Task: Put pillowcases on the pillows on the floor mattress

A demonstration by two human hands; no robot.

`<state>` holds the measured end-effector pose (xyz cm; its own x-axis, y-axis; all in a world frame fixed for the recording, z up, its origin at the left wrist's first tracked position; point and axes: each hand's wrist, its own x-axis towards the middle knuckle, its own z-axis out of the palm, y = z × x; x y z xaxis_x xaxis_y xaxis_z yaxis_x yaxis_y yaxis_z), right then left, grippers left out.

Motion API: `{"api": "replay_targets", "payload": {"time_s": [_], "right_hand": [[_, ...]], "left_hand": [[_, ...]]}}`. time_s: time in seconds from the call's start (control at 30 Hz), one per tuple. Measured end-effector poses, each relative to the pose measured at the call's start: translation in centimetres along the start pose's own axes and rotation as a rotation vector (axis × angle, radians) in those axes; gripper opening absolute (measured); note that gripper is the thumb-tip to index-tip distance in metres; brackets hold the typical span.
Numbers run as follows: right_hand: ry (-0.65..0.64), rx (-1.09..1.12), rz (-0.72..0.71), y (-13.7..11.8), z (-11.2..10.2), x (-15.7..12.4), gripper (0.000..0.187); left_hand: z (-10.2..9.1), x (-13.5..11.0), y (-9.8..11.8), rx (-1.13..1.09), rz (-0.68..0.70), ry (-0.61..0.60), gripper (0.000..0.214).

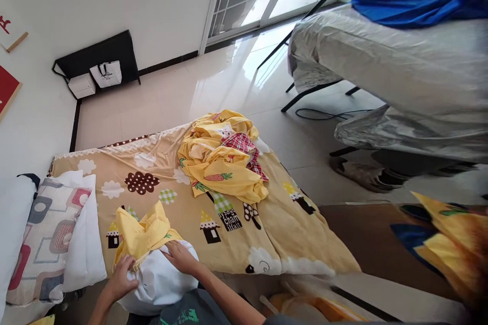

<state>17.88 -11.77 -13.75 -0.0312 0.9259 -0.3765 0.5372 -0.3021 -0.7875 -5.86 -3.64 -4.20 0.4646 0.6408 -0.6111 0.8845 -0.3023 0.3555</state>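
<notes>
At the near edge of the bed a white pillow [160, 282] sits partly inside a yellow pillowcase [143, 233]. My left hand [122, 277] is closed on the pillowcase's open edge at the pillow's left side. Fingers together, my right hand [181, 256] presses on the top of the pillow and pinches the case's edge there. The bed is covered by a tan cartoon-print sheet [236, 244].
A crumpled yellow duvet cover with a red plaid piece [223, 157] lies mid-bed. A patterned pillow [48, 236] and white pillow [86, 249] rest at left. A plastic-covered table [389, 61] with blue cloth stands right. A black shelf [99, 58] is by the wall.
</notes>
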Motion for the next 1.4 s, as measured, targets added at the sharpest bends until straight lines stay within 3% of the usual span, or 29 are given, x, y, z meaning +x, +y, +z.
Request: {"api": "replay_targets", "payload": {"time_s": [0.13, 0.27, 0.37, 0.47, 0.6, 0.7, 0.83, 0.97, 1.1, 1.17, 1.23, 1.33, 1.4], "right_hand": [[0.027, 0.008, 0.026, 1.4, -2.9, -2.0, 0.047], [0.039, -0.049, 0.071, 1.4, -3.1, 0.0, 0.067], [-0.011, -0.087, 0.052, 0.7, -1.8, 2.7, 0.052], [0.038, -0.128, 0.107, 0.0, -0.5, 4.3, 0.031], [0.199, -0.157, 0.289, -0.6, 0.4, 4.4, 0.031], [0.284, -0.135, 0.408, -1.1, -0.1, 4.5, 0.032], [0.344, -0.05, 0.392, -3.2, -2.6, 5.9, 0.029], [0.342, 0.059, 0.153, -6.4, -7.7, 6.4, 0.032], [0.147, 0.169, -0.184, -8.8, -14.5, 4.4, 0.058], [0.034, 0.223, -0.322, -9.6, -16.9, 3.2, 0.073], [0.079, 0.227, -0.36, -10.6, -17.5, 2.5, 0.07], [0.391, 0.159, -0.22, -12.3, -15.4, 2.4, 0.027], [0.558, 0.154, -0.128, -13.3, -13.5, 2.9, 0.013]], "left_hand": [[1.2, -0.7, 0.7, 0.102, 0.038, 0.009, 0.041], [2.9, 0.2, 1.7, 0.118, 0.066, 0.063, 0.035], [3.8, 0.9, 1.8, 0.087, 0.036, 0.119, 0.034], [4.2, 1.2, 0.8, 0.029, -0.105, 0.244, 0.035], [3.9, 1.0, -1.0, -0.096, -0.352, 0.469, 0.021], [3.2, 1.2, -1.5, -0.241, -0.367, 0.562, 0.018], [1.0, 2.4, -0.4, -0.464, -0.321, 0.69, 0.02], [-3.3, 3.0, 1.6, -0.709, -0.34, 0.949, 0.019], [-8.6, 1.9, 2.6, -0.997, -0.315, 1.156, 0.022], [-10.8, 1.0, 3.3, -1.122, -0.27, 1.217, 0.023], [-12.3, 0.2, 4.4, -1.219, -0.202, 1.237, 0.022], [-13.5, -1.0, 7.2, -1.352, -0.076, 1.193, 0.021], [-13.8, -1.8, 9.0, -1.34, -0.003, 1.193, 0.017]]}}
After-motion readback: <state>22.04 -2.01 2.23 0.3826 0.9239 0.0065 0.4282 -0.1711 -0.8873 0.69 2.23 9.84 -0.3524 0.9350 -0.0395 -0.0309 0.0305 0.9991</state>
